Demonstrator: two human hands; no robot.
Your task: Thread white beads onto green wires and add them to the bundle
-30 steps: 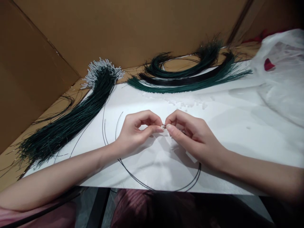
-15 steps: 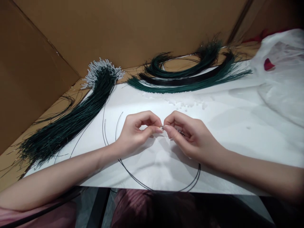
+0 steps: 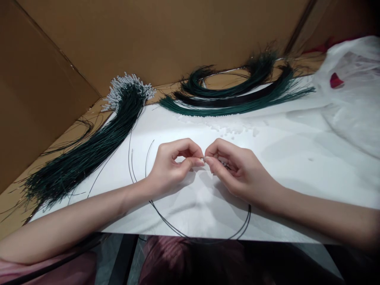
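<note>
My left hand (image 3: 173, 164) and my right hand (image 3: 234, 170) meet fingertip to fingertip over a white sheet (image 3: 285, 174). Both are closed in a pinch on the ends of thin dark wires (image 3: 178, 230) that loop down toward the front edge and back up under my wrists. A tiny clear bead (image 3: 203, 159) seems to sit between the pinched tips, too small to be sure. A scatter of small clear beads (image 3: 234, 129) lies just beyond my hands.
A thick bundle of dark green wires with white bead tips (image 3: 97, 140) lies at the left. Curved bundles of green and black wires (image 3: 234, 97) lie at the back. A white plastic bag (image 3: 353, 91) sits at the right. Cardboard walls (image 3: 148, 35) enclose the back and left.
My hands have stayed almost in place. The right fingertips have closed in slightly toward the left ones, and the wire loop has barely shifted.
</note>
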